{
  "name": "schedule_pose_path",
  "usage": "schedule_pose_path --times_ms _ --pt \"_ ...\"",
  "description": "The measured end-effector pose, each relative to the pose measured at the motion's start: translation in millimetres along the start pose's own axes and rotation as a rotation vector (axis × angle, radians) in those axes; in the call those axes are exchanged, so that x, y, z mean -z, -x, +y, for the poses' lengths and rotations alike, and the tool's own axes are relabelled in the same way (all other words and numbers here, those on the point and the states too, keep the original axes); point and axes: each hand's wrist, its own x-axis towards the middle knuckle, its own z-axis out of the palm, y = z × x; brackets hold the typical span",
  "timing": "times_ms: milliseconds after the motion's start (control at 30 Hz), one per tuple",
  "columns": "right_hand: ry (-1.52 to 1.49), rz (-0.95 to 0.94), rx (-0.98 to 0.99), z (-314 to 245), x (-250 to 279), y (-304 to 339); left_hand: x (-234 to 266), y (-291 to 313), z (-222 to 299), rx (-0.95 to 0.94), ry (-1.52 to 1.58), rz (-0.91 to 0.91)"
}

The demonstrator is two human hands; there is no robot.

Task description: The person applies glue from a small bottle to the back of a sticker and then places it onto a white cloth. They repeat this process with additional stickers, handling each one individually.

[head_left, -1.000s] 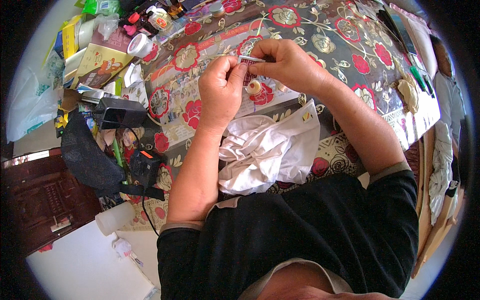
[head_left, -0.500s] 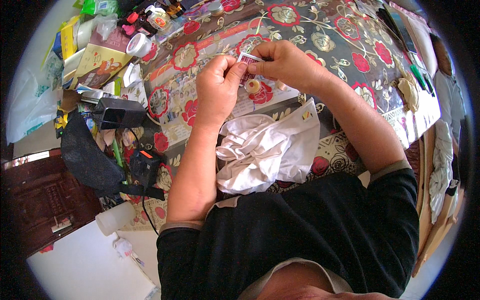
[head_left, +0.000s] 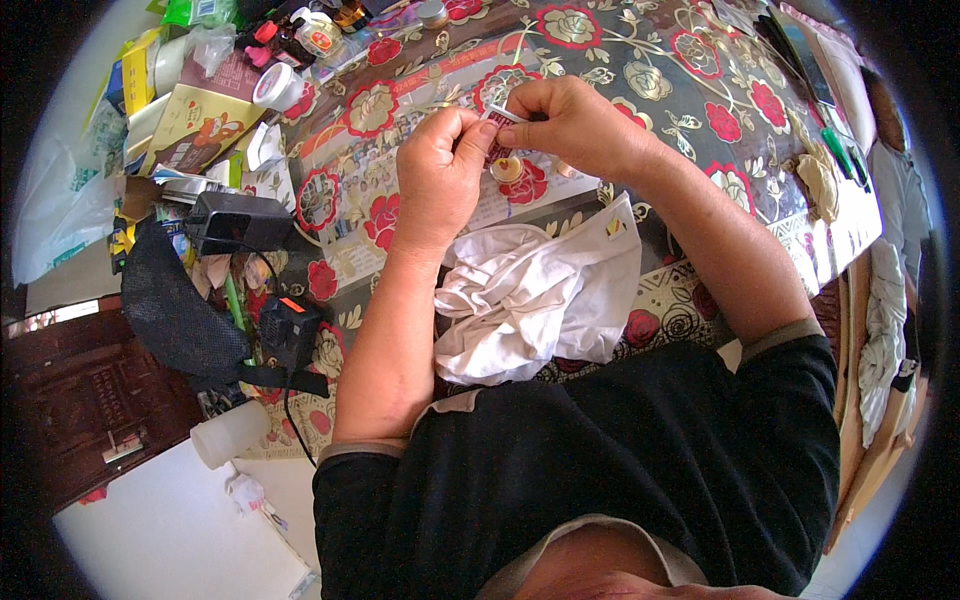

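A table (head_left: 665, 135) covered in a dark cloth patterned with red and gold flowers fills the upper view. Over it, the left hand (head_left: 440, 175) and the right hand (head_left: 575, 125) pinch a small red-and-white card (head_left: 503, 116) between their fingertips. A small round cap (head_left: 507, 169) sits just below the card, and a crumpled white cloth (head_left: 520, 290) lies between the forearms. Bottles (head_left: 318, 35), a white tub (head_left: 278, 88), cartons (head_left: 205, 125) and a black box (head_left: 240, 222) crowd the left side. At far right are green-handled scissors (head_left: 833, 150) and a crumpled beige piece (head_left: 818, 187). Beyond, at lower left, is a dark red door (head_left: 100, 400).
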Motion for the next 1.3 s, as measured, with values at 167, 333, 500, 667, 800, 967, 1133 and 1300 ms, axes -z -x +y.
schedule_pose_path --times_ms 167,333,500,667,800,967,1133,1300 --pt "0.019 0.009 0.05 -0.9 -1.0 0.9 -1.6 -0.1 -3.2 -0.006 0.026 0.009" --pt "0.118 0.025 0.12 2.3 -1.8 -0.1 -2.2 -0.3 -6.3 0.014 0.024 -0.008" --pt "0.033 -0.002 -0.029 1.0 -2.1 -0.4 -1.8 0.2 -7.1 0.04 0.031 -0.001" --pt "-0.049 0.011 -0.016 5.4 -2.7 -1.0 -1.3 -0.2 -6.7 0.046 0.002 -0.004" --pt "-0.02 0.003 -0.049 2.0 -1.8 -0.3 0.6 0.7 -5.3 0.109 0.042 -0.049" --pt "-0.018 0.026 -0.082 0.4 -2.4 2.0 8.3 0.2 -4.4 0.223 0.121 -0.166" --pt "-0.142 -0.004 -0.137 6.9 -5.3 -0.5 6.5 0.2 -12.2 0.114 0.071 -0.13" --pt "-0.117 0.015 -0.115 -1.6 -5.7 -0.3 4.7 -0.1 -9.3 0.005 -0.024 -0.079"
